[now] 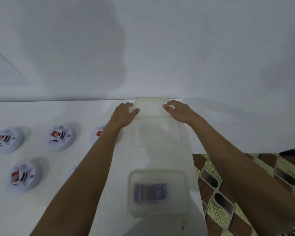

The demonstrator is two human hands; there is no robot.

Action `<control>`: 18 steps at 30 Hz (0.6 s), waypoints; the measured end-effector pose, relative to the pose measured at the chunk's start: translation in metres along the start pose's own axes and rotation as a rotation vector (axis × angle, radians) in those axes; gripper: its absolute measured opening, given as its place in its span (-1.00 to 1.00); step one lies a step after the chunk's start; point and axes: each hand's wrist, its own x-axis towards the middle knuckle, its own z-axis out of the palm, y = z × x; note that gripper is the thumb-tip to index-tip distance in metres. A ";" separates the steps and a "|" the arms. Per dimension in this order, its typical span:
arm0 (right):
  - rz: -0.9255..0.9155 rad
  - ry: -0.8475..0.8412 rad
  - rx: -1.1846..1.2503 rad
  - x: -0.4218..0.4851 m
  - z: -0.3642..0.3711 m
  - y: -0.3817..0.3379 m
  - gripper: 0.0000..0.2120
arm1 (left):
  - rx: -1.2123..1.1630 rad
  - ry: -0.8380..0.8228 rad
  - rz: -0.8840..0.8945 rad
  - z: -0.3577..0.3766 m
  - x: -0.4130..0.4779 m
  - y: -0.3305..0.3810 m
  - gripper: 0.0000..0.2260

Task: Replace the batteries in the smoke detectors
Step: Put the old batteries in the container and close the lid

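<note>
The left hand (124, 113) and right hand (177, 111) flank a pale translucent plastic tub (152, 110) at the far edge of the white table (41, 210). Their fingers are spread and loosely curved, gripping nothing; I cannot tell whether the thumbs touch it. The tub looks light, stiff and slick, best taken by its two short sides. Near the front edge a second translucent plastic box (157, 212) holds blurred purple batteries (150, 192), small and likely to roll. Round white plastic smoke detectors (60, 137) lie toward the left edge. Behind is a plain white wall (143, 48), with a patterned tile floor (228, 193) to the right.
</note>
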 end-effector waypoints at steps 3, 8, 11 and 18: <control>0.038 0.010 -0.093 0.012 0.008 -0.004 -0.46 | 0.040 -0.029 -0.020 0.003 0.008 0.003 -0.47; 0.043 0.017 -0.116 0.019 0.018 -0.005 -0.44 | 0.147 -0.070 -0.005 0.002 0.008 0.013 -0.44; 0.046 0.034 -0.014 0.020 0.020 -0.005 -0.43 | 0.124 -0.098 -0.009 0.001 0.008 0.018 -0.39; -0.002 0.116 0.197 0.006 0.006 -0.013 -0.46 | 0.000 -0.031 0.020 -0.007 0.002 0.026 -0.38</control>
